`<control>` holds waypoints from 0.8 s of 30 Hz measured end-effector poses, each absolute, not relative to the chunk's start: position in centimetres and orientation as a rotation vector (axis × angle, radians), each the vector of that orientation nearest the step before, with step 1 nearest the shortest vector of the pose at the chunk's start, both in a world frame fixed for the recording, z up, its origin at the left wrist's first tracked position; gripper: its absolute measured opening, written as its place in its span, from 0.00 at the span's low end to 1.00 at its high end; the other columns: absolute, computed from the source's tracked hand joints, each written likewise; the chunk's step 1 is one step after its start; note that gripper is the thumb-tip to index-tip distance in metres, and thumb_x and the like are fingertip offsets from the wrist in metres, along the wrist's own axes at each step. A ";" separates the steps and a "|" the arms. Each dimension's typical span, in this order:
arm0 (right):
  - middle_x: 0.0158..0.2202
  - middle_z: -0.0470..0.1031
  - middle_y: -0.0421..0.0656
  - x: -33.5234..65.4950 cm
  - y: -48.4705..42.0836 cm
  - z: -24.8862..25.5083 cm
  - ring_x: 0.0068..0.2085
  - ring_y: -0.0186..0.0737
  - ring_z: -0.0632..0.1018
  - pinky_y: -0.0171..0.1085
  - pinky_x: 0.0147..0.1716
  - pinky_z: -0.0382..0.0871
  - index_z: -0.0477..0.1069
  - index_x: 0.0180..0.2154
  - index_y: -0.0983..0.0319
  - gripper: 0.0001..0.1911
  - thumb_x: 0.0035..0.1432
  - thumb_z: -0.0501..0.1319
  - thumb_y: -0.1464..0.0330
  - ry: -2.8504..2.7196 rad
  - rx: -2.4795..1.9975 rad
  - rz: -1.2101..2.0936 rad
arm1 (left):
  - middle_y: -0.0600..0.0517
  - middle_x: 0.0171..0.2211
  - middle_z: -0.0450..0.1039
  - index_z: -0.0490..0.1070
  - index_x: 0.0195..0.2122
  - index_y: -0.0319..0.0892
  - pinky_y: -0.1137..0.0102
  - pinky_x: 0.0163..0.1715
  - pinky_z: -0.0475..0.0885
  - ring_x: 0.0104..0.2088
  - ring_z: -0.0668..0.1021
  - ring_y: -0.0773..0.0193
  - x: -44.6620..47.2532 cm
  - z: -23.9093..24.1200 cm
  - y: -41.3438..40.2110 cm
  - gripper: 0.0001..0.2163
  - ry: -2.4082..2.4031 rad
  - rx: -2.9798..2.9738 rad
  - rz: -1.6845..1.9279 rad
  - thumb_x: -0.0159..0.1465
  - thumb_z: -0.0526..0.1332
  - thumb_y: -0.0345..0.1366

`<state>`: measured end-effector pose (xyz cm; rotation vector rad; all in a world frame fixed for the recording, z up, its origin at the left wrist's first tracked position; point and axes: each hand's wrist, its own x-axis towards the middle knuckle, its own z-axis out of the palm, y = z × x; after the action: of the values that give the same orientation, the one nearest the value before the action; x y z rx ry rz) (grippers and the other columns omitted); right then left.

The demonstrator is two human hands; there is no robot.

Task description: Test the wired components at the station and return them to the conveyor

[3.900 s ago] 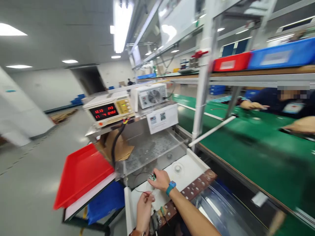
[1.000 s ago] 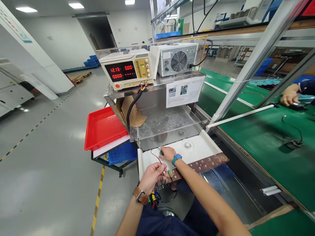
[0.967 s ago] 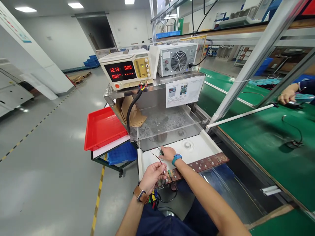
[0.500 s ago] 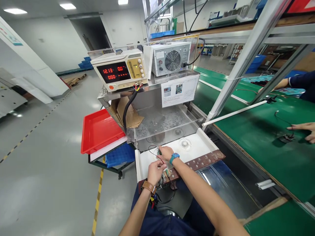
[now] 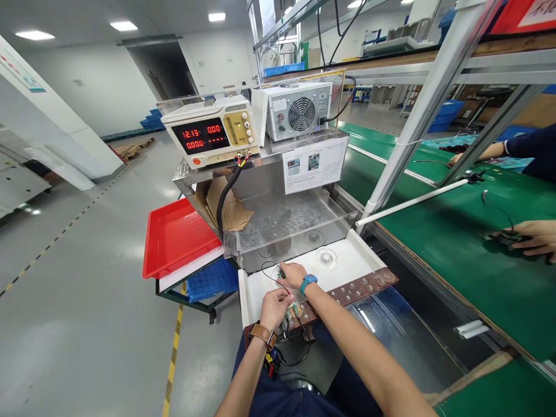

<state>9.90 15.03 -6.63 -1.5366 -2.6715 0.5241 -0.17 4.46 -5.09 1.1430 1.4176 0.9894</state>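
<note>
My right hand point(image 5: 292, 274), with a blue watch at the wrist, presses a small green circuit board point(image 5: 281, 271) onto the white tray point(image 5: 347, 262). My left hand point(image 5: 274, 307), with a brown watch strap, pinches the thin red and black wires point(image 5: 270, 272) that loop from that board. Both hands are closed. Just below them a brown terminal strip point(image 5: 356, 288) with screws runs along the tray's near edge, and coloured leads hang under it.
A power supply point(image 5: 211, 131) reads 12.13 and 0.00 on a steel stand, beside a fan unit point(image 5: 295, 110). Clear acrylic box point(image 5: 286, 223), red tray point(image 5: 174, 236) at the left, green conveyor point(image 5: 456, 237) at the right with another person's hands point(image 5: 534, 237).
The supply's reading dropped from 143 to 0.00. My left hand moved up toward the right hand with the wires. The other person's hand reached onto the conveyor part.
</note>
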 end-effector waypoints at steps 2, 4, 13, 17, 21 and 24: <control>0.40 0.78 0.50 9.9 15.0 -6.7 0.43 0.49 0.77 0.37 0.37 0.64 0.65 0.47 0.62 0.22 0.56 0.60 0.56 -2.674 -1.528 0.509 | 0.52 0.21 0.75 0.73 0.24 0.40 0.70 0.31 0.69 0.26 0.75 0.64 -0.1 -4.9 4.4 0.13 1.405 1.125 0.988 0.49 0.66 0.46; 0.40 0.78 0.50 9.9 15.0 -6.7 0.43 0.49 0.77 0.37 0.37 0.64 0.65 0.47 0.62 0.22 0.56 0.60 0.55 -2.678 -1.529 0.499 | 0.52 0.21 0.74 0.73 0.24 0.39 0.70 0.31 0.69 0.26 0.75 0.64 -0.1 -4.8 4.4 0.14 1.395 1.104 0.989 0.48 0.67 0.47; 0.39 0.78 0.49 9.7 15.1 -6.7 0.43 0.47 0.77 0.37 0.37 0.63 0.65 0.46 0.62 0.21 0.55 0.60 0.56 -2.678 -1.529 0.499 | 0.51 0.21 0.75 0.73 0.23 0.39 0.69 0.31 0.70 0.25 0.76 0.64 -0.1 -4.9 4.5 0.16 1.381 1.020 0.987 0.45 0.69 0.48; 0.40 0.78 0.48 9.6 15.0 -6.6 0.44 0.47 0.77 0.36 0.38 0.63 0.66 0.46 0.61 0.21 0.55 0.60 0.56 -2.654 -1.542 0.518 | 0.51 0.21 0.75 0.72 0.22 0.40 0.70 0.30 0.69 0.25 0.75 0.64 -0.1 -4.9 4.5 0.14 1.380 1.000 0.989 0.45 0.69 0.47; 0.38 0.78 0.49 9.5 14.7 -6.8 0.42 0.49 0.78 0.37 0.36 0.63 0.67 0.45 0.62 0.20 0.54 0.61 0.58 -2.631 -1.500 0.532 | 0.52 0.18 0.73 0.72 0.20 0.40 0.70 0.27 0.66 0.22 0.73 0.65 0.0 -4.3 4.4 0.14 1.396 0.985 1.002 0.43 0.69 0.46; 0.37 0.78 0.49 9.2 14.7 -7.2 0.41 0.49 0.78 0.37 0.36 0.64 0.67 0.44 0.61 0.19 0.53 0.60 0.58 -2.612 -1.503 0.519 | 0.52 0.16 0.72 0.71 0.19 0.40 0.70 0.25 0.65 0.20 0.72 0.66 -0.1 -3.9 4.4 0.14 1.391 0.980 1.010 0.42 0.69 0.46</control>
<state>9.21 14.74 -7.20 -1.5025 -2.6118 0.5190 -0.05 4.36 -3.90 0.9805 1.3908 1.0098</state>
